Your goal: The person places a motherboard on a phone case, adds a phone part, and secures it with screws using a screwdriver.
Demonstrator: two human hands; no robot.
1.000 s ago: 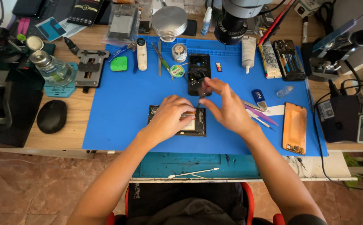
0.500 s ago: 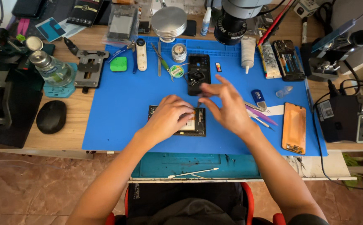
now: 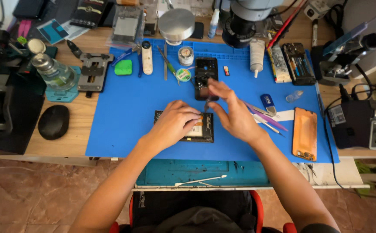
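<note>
Your left hand [image 3: 177, 123] lies flat on the opened phone [image 3: 196, 128] at the centre of the blue mat [image 3: 123, 112], pinning it without gripping it, while your right hand [image 3: 235, 114], at three o'clock of it, pinches a thin dark tool [image 3: 207, 103] tip-down over its top edge. You seem to be mid-disassembly, so the next touch calls for a steady, light tip. The phone shows a dark frame and an orange-and-white interior, half hidden beneath your fingers.
</note>
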